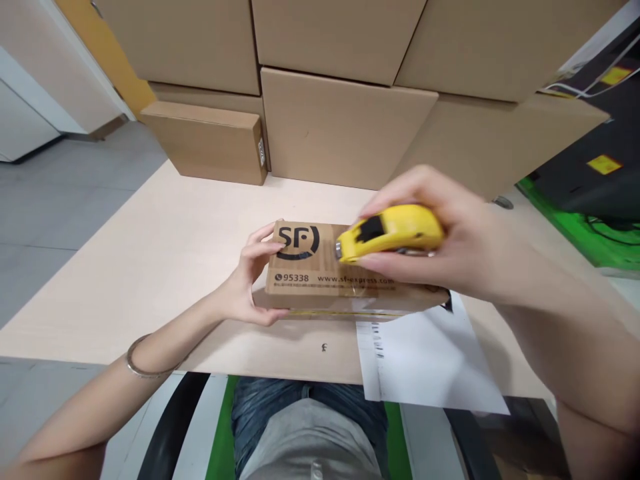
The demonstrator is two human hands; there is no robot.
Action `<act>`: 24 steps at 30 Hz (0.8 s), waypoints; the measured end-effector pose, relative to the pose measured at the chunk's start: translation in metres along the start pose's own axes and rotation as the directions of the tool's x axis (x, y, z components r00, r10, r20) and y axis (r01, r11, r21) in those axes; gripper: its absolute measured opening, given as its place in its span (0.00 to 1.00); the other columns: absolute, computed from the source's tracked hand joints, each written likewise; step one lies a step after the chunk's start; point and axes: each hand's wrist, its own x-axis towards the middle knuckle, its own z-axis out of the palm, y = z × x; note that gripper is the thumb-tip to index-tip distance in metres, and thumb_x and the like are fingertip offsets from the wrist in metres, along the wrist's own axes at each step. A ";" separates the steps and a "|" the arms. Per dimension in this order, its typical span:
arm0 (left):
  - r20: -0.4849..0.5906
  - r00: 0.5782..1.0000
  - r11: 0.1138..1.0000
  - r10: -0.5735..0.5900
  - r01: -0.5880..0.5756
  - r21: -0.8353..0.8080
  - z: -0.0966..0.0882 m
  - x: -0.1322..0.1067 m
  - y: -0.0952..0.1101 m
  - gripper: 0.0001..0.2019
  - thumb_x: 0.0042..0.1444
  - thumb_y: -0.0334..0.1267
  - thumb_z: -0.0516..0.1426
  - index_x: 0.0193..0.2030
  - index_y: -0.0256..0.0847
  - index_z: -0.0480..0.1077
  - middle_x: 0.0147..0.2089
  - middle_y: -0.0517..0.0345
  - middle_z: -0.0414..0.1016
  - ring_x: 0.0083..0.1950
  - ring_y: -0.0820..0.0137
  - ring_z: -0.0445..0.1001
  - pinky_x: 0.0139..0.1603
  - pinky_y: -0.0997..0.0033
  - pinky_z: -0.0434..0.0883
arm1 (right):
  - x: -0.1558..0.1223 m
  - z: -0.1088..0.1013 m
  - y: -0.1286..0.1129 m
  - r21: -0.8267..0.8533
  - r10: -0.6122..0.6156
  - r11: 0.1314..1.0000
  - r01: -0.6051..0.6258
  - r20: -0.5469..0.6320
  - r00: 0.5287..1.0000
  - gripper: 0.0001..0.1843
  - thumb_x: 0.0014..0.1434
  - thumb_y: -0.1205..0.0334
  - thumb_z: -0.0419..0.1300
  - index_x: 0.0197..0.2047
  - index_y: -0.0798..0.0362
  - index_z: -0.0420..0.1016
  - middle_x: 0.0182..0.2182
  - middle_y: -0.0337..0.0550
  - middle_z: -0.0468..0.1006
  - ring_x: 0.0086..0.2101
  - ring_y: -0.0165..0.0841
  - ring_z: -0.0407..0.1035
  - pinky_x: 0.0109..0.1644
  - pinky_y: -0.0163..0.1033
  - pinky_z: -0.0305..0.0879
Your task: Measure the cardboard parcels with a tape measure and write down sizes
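Note:
A small brown cardboard box (333, 293) with black SF lettering on its top is held just above the table, or rests on it; I cannot tell which. My left hand (255, 280) grips its left end, fingers at the far side and top, thumb low on the near side. My right hand (445, 233) is closed around a yellow tape measure (405, 230) with a black button and a metal hook at its tip. The tape measure is over the right half of the box top, its hook pointing left. Whether it touches the cardboard is unclear.
Large cardboard boxes (345, 133) are stacked along the back of the table (150, 267). A flatter brown box (220, 143) stands at the back left. White paper (430, 367) lies under the box's right side and overhangs the near edge. Chair armrests flank my lap.

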 end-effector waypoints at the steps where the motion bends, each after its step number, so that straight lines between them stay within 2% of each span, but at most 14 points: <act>1: 0.002 1.000 1.000 0.008 -0.008 -0.008 0.001 -0.001 -0.001 0.66 0.34 0.43 0.79 0.77 0.58 0.47 0.79 0.40 0.47 0.81 0.38 0.47 0.73 0.29 0.62 | 0.010 0.009 -0.003 -0.010 -0.032 0.999 0.032 0.032 0.999 0.24 0.61 0.39 0.66 0.55 0.40 0.72 0.48 0.42 0.82 0.47 0.44 0.79 0.44 0.48 0.76; 3: 0.005 1.000 0.999 0.005 -0.005 -0.047 0.002 -0.004 -0.001 0.71 0.33 0.43 0.80 0.79 0.58 0.41 0.80 0.40 0.44 0.81 0.38 0.49 0.74 0.31 0.62 | 0.028 0.025 -0.008 -0.026 -0.089 0.995 0.092 0.102 0.991 0.22 0.62 0.41 0.64 0.53 0.43 0.72 0.47 0.41 0.82 0.47 0.42 0.77 0.46 0.46 0.74; 6: -0.015 0.999 0.995 -0.033 0.031 -0.098 0.006 -0.009 -0.003 0.72 0.34 0.42 0.80 0.78 0.63 0.38 0.81 0.44 0.42 0.80 0.39 0.53 0.74 0.32 0.63 | 0.047 0.043 -0.011 -0.049 -0.137 0.988 0.148 0.184 0.973 0.18 0.66 0.44 0.62 0.51 0.47 0.71 0.45 0.40 0.81 0.47 0.39 0.76 0.49 0.43 0.70; 10: -0.056 0.995 0.992 -0.084 0.078 -0.101 0.010 -0.022 -0.006 0.68 0.33 0.41 0.80 0.75 0.67 0.42 0.79 0.49 0.46 0.77 0.44 0.60 0.72 0.32 0.66 | 0.060 0.059 -0.011 -0.109 -0.153 0.978 0.176 0.198 0.968 0.14 0.67 0.48 0.61 0.47 0.48 0.71 0.44 0.41 0.80 0.47 0.39 0.73 0.49 0.42 0.65; 12: -0.060 0.995 0.993 -0.085 0.080 -0.084 0.010 -0.025 -0.008 0.69 0.32 0.42 0.80 0.75 0.68 0.41 0.78 0.49 0.48 0.75 0.44 0.63 0.71 0.33 0.68 | 0.062 0.062 -0.011 -0.140 -0.147 0.974 0.177 0.201 0.968 0.13 0.66 0.48 0.62 0.46 0.48 0.71 0.45 0.41 0.80 0.46 0.39 0.73 0.47 0.42 0.63; 14: -0.064 0.996 0.997 -0.057 0.053 -0.051 0.010 -0.025 -0.010 0.71 0.29 0.45 0.80 0.75 0.69 0.40 0.78 0.49 0.48 0.76 0.43 0.62 0.70 0.32 0.68 | 0.062 0.062 -0.012 -0.157 -0.131 0.974 0.165 0.208 0.969 0.12 0.66 0.49 0.62 0.46 0.47 0.70 0.45 0.41 0.80 0.45 0.39 0.73 0.45 0.42 0.62; 17: -0.043 0.999 1.000 -0.029 0.029 0.004 0.007 -0.020 -0.010 0.71 0.26 0.47 0.80 0.75 0.69 0.45 0.80 0.49 0.47 0.80 0.37 0.52 0.73 0.26 0.60 | 0.056 0.053 -0.014 -0.174 -0.104 0.974 0.144 0.221 0.970 0.11 0.66 0.50 0.63 0.46 0.47 0.71 0.44 0.40 0.81 0.44 0.39 0.74 0.45 0.42 0.62; 19: -0.037 0.999 0.999 -0.035 0.036 0.013 0.006 -0.016 -0.008 0.68 0.26 0.48 0.80 0.74 0.69 0.49 0.81 0.50 0.47 0.81 0.35 0.47 0.75 0.23 0.55 | 0.046 0.040 -0.012 -0.212 -0.061 0.971 0.108 0.216 0.974 0.13 0.65 0.49 0.64 0.46 0.46 0.71 0.41 0.38 0.81 0.40 0.38 0.74 0.42 0.41 0.62; 21: -0.048 0.998 0.999 -0.040 0.040 0.004 0.006 -0.013 -0.006 0.67 0.27 0.48 0.80 0.74 0.68 0.51 0.81 0.50 0.47 0.82 0.36 0.47 0.75 0.23 0.54 | 0.029 0.020 -0.005 -0.259 0.038 0.966 0.014 0.194 0.980 0.14 0.65 0.47 0.65 0.46 0.44 0.71 0.36 0.36 0.81 0.33 0.36 0.72 0.36 0.41 0.61; 23: -0.057 0.997 0.999 -0.046 0.046 0.002 0.005 -0.012 -0.004 0.65 0.29 0.48 0.80 0.74 0.66 0.52 0.80 0.49 0.49 0.81 0.35 0.48 0.75 0.23 0.54 | 0.006 -0.005 0.006 -0.270 0.173 0.954 -0.129 0.145 0.974 0.15 0.64 0.43 0.66 0.46 0.43 0.73 0.31 0.35 0.80 0.28 0.34 0.70 0.29 0.40 0.59; 24: -0.054 0.998 0.999 -0.041 0.041 0.004 0.005 -0.012 -0.003 0.64 0.31 0.47 0.79 0.75 0.64 0.52 0.80 0.48 0.49 0.81 0.35 0.48 0.75 0.23 0.54 | -0.007 -0.019 0.014 -0.251 0.184 0.956 -0.155 0.100 0.978 0.18 0.60 0.41 0.69 0.45 0.43 0.75 0.31 0.36 0.80 0.26 0.33 0.69 0.27 0.39 0.59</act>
